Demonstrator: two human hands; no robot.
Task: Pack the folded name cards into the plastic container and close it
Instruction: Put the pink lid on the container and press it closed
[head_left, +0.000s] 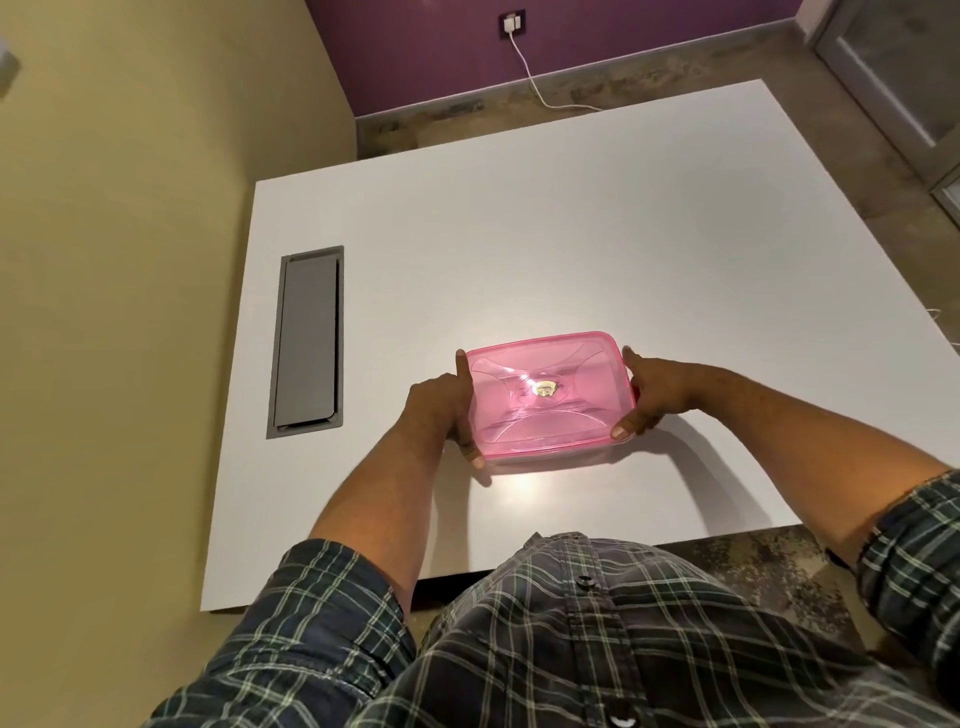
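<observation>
White table (571, 249) bare beyond the container (545, 400), grey cable hatch (306, 343) at far left

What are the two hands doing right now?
Left hand: grips the left end of the pink container, which has its lid on.
Right hand: grips the container's right end.

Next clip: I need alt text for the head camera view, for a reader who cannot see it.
A person grips a pink plastic container, its lid on, by its two short ends with the left hand and right hand on a white table. A grey cable hatch sits in the table to the left.
</observation>
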